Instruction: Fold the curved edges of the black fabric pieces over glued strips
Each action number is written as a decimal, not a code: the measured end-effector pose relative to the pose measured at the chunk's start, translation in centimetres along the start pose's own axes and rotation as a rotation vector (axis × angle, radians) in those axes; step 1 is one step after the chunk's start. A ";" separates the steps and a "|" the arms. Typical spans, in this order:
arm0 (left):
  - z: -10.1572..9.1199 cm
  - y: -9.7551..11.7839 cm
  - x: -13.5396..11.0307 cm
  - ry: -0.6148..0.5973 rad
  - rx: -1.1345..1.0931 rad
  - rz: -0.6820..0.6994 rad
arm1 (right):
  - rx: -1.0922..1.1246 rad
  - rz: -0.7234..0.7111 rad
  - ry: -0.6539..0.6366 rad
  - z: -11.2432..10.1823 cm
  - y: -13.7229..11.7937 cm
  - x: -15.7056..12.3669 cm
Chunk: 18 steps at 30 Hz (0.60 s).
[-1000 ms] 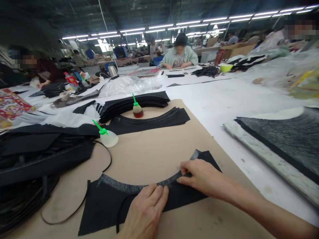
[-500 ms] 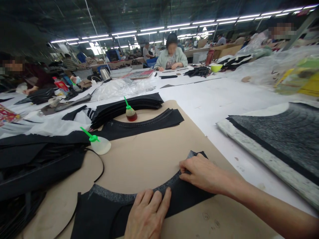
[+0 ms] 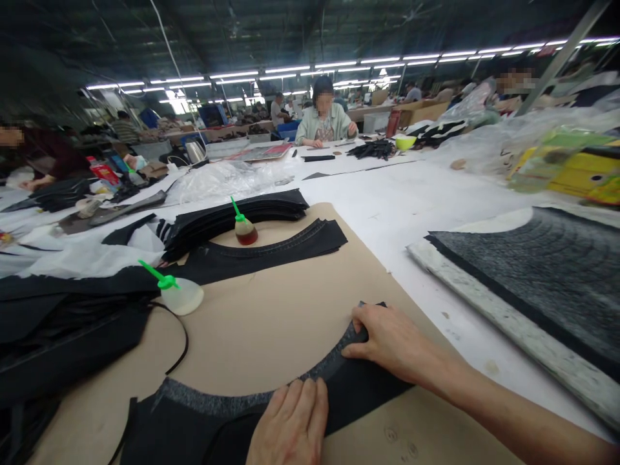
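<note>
- Black cloth (image 3: pixel 169 429), one piece, is pressed by the left hand (image 3: pixel 292 420), laid open.
- Its edge is touched by the right hand (image 3: pixel 393 341); grip cannot be told.
- Two bottles (image 3: pixel 182 297) are placed beyond.

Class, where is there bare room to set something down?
Bare: brown sheet between the curved black piece and the black pieces beyond; white tabletop between that sheet and the grey stack. Crowded: the left, under a black heap.
</note>
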<state>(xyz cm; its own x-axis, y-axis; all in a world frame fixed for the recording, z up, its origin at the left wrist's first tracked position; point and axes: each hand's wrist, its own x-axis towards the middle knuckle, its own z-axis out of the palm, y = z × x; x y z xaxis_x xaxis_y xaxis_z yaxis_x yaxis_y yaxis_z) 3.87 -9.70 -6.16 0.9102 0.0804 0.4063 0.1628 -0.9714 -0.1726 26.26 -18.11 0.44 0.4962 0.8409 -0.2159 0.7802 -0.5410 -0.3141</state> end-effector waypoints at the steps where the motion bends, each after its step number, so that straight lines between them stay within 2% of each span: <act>1: 0.1 0.2 0.1 0.004 0.002 -0.003 | 0.034 0.005 0.003 0.0 0.4 0.1; 8: 0.5 0.8 0.7 0.003 0.029 -0.015 | 0.267 -0.016 -0.046 0.2 3.1 0.9; 18: 0.7 0.7 1.0 0.043 0.007 -0.014 | 0.318 -0.004 -0.023 -0.2 2.1 0.6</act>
<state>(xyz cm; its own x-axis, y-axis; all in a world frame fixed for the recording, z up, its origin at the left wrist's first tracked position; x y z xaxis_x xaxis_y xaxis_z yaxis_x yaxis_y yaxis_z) 5.16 -10.14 -6.46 0.8906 0.0837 0.4471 0.1781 -0.9686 -0.1734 28.25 -18.76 -0.11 0.4815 0.8448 -0.2336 0.6223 -0.5172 -0.5876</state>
